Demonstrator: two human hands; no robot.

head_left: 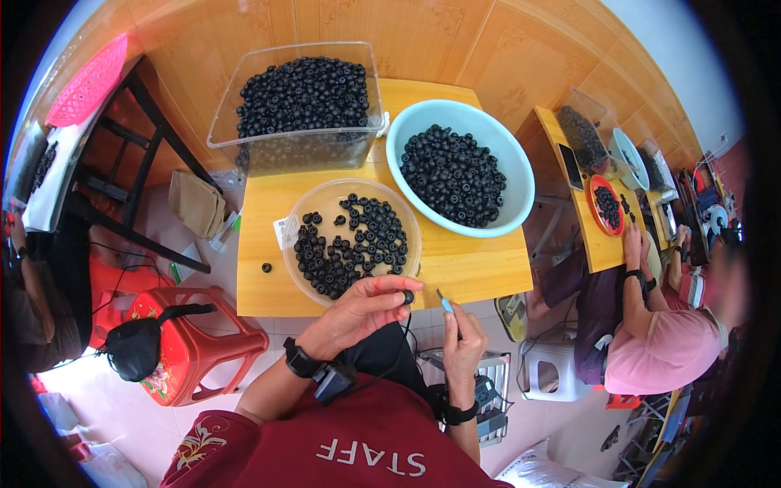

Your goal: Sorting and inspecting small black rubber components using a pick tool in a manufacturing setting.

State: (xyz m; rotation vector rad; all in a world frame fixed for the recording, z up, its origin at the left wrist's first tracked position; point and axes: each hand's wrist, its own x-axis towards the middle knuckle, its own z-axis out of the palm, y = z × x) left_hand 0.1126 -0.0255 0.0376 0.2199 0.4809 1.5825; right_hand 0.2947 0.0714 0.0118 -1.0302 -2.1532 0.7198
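Observation:
My left hand (366,307) pinches a small round black rubber part (408,298) between thumb and fingertips, just over the near edge of the wooden table (480,268). Close on its right, my right hand (462,346) grips a small knife (447,305) with a light blue handle. Its short blade points up toward the part, apart from it. Beyond my left hand lies a shallow round clear tray (323,200), partly covered with loose black parts (332,264) of the same sort. One stray black part (267,267) rests on the wood left of the tray.
A clear plastic bin (305,153) and a light blue basin (521,195), both heaped with black parts, stand at the table's back. A red stool (236,333) is at the left. On the right, a person in pink (667,350) sits at another table (602,244).

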